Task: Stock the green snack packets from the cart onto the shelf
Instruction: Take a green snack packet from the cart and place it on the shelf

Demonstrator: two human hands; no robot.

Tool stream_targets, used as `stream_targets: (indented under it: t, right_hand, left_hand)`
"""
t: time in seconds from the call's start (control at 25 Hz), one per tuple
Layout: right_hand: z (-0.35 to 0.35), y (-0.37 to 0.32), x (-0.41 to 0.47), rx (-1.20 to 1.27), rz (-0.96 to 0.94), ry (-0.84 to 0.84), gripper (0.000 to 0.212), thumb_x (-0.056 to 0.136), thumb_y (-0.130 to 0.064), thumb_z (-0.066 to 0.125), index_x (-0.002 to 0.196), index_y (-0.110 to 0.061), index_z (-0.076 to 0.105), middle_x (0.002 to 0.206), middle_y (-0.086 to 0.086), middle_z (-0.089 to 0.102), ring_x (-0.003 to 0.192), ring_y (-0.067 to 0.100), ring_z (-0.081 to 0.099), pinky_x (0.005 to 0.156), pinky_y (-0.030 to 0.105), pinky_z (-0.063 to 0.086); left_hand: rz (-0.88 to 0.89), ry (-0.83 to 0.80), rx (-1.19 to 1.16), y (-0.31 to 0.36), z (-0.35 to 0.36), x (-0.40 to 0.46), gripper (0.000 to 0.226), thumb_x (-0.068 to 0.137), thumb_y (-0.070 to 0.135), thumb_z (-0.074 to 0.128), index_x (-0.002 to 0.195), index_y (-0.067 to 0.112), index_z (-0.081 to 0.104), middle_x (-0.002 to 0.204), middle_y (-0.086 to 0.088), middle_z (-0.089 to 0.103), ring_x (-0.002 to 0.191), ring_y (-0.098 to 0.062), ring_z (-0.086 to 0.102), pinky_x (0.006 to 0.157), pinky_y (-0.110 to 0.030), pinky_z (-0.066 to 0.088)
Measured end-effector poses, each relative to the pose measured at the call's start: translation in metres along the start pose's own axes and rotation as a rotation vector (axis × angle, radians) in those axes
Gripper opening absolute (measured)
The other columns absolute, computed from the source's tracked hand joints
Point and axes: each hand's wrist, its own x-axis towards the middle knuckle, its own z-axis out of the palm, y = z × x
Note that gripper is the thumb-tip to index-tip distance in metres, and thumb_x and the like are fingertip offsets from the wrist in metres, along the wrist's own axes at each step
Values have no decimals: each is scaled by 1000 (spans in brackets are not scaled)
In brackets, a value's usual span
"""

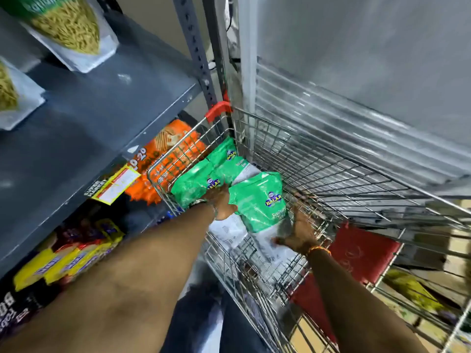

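Both my arms reach down into a wire cart [318, 159]. Several green snack packets lie in its far corner. My left hand [223, 202] presses between a green packet at the left [193, 184] and a nearer green packet [260, 200], its fingers hidden among them. My right hand [300, 230] grips the nearer packet's clear lower end from the right side. Another green packet [224, 154] lies deeper in the corner. The dark grey shelf [102, 108] stands to the left, with two packets of yellow sticks [68, 29] on it.
Below the grey shelf board are orange packets [165, 159] and yellow-and-purple packets [68, 261]. A yellow price label [116, 183] hangs on the shelf edge. A grey ribbed wall [356, 72] rises behind the cart. Red bags [362, 250] lie beyond the cart's right side.
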Motion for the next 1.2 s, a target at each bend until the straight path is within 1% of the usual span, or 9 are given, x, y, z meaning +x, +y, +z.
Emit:
stream_targets:
  t: [0.2,0.36,0.6,0.72,0.8,0.88,1.0,1.12,1.2]
  right_hand:
    - [14,26,29,103,120,-241,130,45,-26,103,149,-15,26,125,1,58,115,22,53,99,28,42]
    - [28,51,62,313,130,-289,140,20,-32,105,140,-10,38,127,8,65,118,33,64,101,56,54]
    - [12,33,55,266,81,-343,69,51,-3,95,115,-7,68,113,11,77,103,29,75,91,48,61]
    - [-10,10,39,337,51,-285,48,64,13,85,101,-12,71,109,10,77,90,16,77,75,24,62]
    - [-32,-20,21,400,3,-255,50,66,15,84,95,-22,68,100,-2,77,89,11,76,77,24,61]
    - [-59,-53,2,446,-55,-213,48,67,14,84,94,-23,69,92,-11,77,87,13,74,77,24,61]
    - [-93,-105,-11,491,-208,-194,48,65,16,85,107,-3,73,92,-5,82,89,12,75,73,18,59]
    - [-121,-183,-21,465,-406,-237,65,60,-1,93,120,-4,69,116,7,78,109,25,72,92,37,59]
    - [-134,-234,-23,451,-502,-239,63,62,-3,93,120,-9,69,117,3,78,108,17,73,91,30,59]
  left_hand:
    - [-17,121,7,1,6,38,65,82,38,68,135,6,47,135,-21,56,123,-40,56,95,-43,50]
    - [8,151,77,4,10,53,38,80,23,68,116,10,66,114,-16,70,106,-36,68,82,-38,56]
    - [-91,157,-62,18,1,57,39,88,20,71,124,7,68,125,-21,67,119,-39,63,95,-42,54]
    - [-65,237,-311,20,-18,38,43,87,28,72,126,14,67,133,-12,65,125,-33,59,100,-34,48]
    - [-58,315,-463,18,-42,12,39,85,31,73,121,16,71,129,-8,68,119,-30,63,96,-32,50]
    - [-11,471,-661,15,-66,-18,33,83,34,73,108,12,76,106,-9,76,95,-27,70,80,-32,51]
    - [137,729,-1211,4,-99,-62,30,84,31,72,81,2,71,64,5,59,58,-6,50,59,-27,40]
    - [226,886,-1668,-10,-146,-110,26,90,23,69,86,-2,70,85,-6,66,81,-14,57,76,-32,46]
    - [261,941,-1867,-20,-181,-136,15,93,15,65,88,4,74,91,-9,73,82,-17,64,78,-32,53]
